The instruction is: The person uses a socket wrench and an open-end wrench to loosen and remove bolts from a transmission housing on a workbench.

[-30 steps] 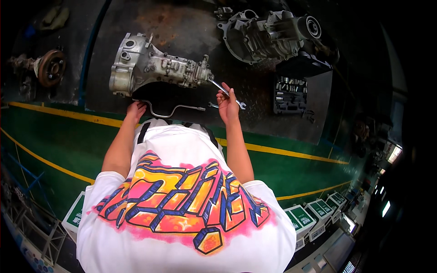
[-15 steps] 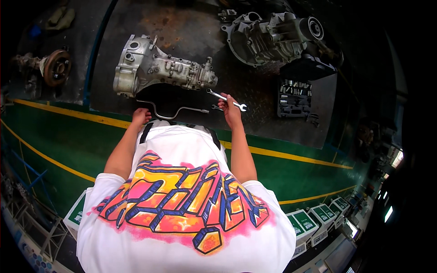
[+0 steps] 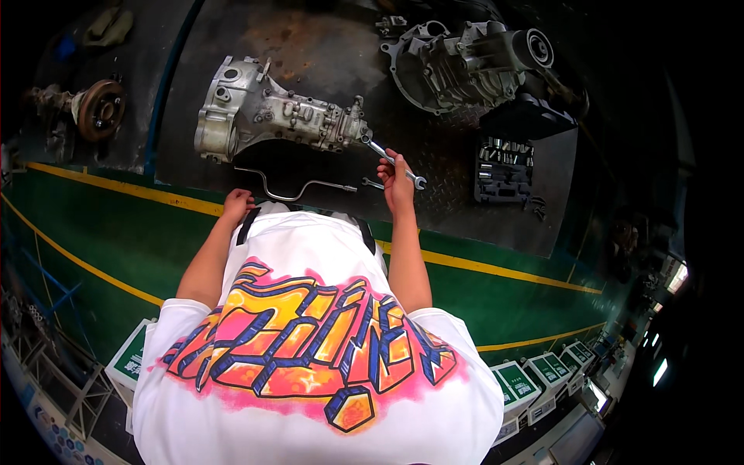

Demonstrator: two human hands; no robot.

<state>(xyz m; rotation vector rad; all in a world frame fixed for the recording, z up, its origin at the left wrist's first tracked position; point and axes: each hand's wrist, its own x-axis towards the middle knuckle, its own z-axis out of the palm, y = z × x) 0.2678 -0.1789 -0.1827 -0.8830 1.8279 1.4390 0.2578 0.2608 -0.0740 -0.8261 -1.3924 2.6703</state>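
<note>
My right hand point(image 3: 394, 177) is closed round a silver combination wrench point(image 3: 376, 147). The wrench's ring end is at the right tip of a grey metal gearbox point(image 3: 298, 116); whether it sits over a bolt there is too small to tell. Its open-jaw end sticks out on the right of my fingers. Beneath that hand, a second wrench point(image 3: 371, 183) lies on the bench, partly hidden. My left hand point(image 3: 239, 204) is by the bench's front edge, fingers loosely extended and holding nothing. Just beyond it lies a cranked speed brace point(image 3: 291, 199).
A larger gearbox point(image 3: 457, 70) stands at the back right of the dark bench point(image 3: 442, 213). In front of it is an opened socket set case point(image 3: 504, 174). A rusty brake disc assembly point(image 3: 101, 110) sits on the left bench. Yellow lines cross the green floor point(image 3: 480, 294).
My right hand has moved the wrench slightly forward and right, bringing its ring end to the gearbox tip. My left hand has shifted only a little.
</note>
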